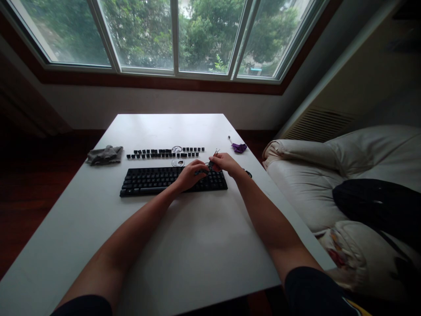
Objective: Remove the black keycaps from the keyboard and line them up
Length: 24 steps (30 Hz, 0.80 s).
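A black keyboard (149, 181) lies across the white table, its right part partly covered by my hands. Over that part, my right hand (226, 164) is closed round a small tool with thin wire prongs, which looks like a wire keycap puller (216, 152). The prongs stick up past its fingers. My left hand (192, 174) is right beside it, fingers bent together at the tool's lower end; what they pinch is too small and dark to make out. Behind the keyboard, loose black keycaps (154, 153) stand in two rows.
A grey cloth (105, 155) is on the table's left side. A small clear round dish (178, 162) sits behind the keyboard. To the right lie a purple cloth (239, 148) and a thin brush-like stick (230, 139). A pale sofa (296, 175) stands beside the table's right edge.
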Each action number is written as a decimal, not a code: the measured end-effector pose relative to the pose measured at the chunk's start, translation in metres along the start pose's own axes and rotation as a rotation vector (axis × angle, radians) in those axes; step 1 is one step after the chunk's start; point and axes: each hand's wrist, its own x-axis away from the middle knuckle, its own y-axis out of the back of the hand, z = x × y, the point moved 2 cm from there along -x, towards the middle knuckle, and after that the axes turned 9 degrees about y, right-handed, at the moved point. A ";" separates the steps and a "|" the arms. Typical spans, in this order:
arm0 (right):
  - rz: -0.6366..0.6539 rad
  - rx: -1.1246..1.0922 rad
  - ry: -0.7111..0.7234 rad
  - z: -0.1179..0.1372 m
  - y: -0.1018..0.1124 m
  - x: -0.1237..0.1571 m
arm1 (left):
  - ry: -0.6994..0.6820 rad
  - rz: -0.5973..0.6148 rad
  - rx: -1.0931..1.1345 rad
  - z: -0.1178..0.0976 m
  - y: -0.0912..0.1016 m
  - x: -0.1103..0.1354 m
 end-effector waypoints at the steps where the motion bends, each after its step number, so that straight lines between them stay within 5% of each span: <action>1: 0.010 -0.010 -0.005 0.000 0.000 0.000 | 0.019 0.021 0.038 0.002 0.000 -0.001; 14: 0.025 -0.047 -0.064 -0.022 0.000 -0.009 | 0.029 0.037 0.126 0.003 0.002 0.000; 21: -0.091 0.007 -0.049 -0.031 -0.001 -0.017 | 0.087 -0.003 0.138 0.009 0.001 -0.002; 24: -0.286 0.068 0.080 -0.035 0.010 -0.020 | 0.154 -0.054 0.104 0.013 0.003 -0.003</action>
